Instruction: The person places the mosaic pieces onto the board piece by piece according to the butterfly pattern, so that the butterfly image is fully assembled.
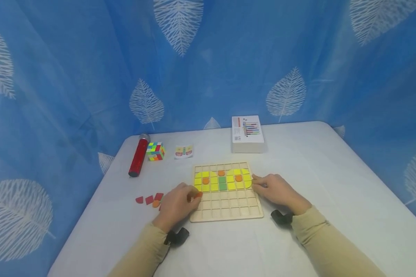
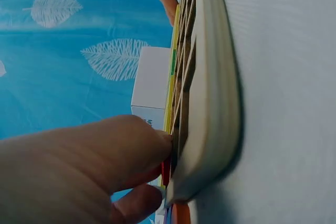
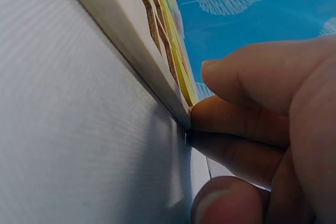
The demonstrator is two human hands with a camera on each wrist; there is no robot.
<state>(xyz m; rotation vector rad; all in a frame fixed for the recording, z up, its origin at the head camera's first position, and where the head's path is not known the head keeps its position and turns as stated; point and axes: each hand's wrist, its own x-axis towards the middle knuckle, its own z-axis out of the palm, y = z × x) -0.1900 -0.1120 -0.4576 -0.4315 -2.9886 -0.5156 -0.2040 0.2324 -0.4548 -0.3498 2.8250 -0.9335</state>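
A wooden grid board [image 1: 225, 212] lies on the table with flat tiles in its upper rows: yellow ones [image 1: 230, 186], green squares [image 1: 222, 186] and orange round ones [image 1: 221, 173]. At the board's left edge my left hand [image 1: 176, 204] pinches a small red tile [image 1: 199, 194] between thumb and fingers; the fingers hide part of its shape. In the left wrist view, that red tile [image 2: 166, 171] is close to the grid. My right hand [image 1: 276, 189] is at the board's right edge, and in the right wrist view its fingertips [image 3: 207, 115] touch the board's side.
Loose red tiles [image 1: 149, 200] and an orange round tile [image 1: 156, 203] lie left of my left hand. Behind the board are a red microphone [image 1: 138, 158], a puzzle cube [image 1: 155, 151], a butterfly picture card [image 1: 183, 152] and a white box [image 1: 247, 134].
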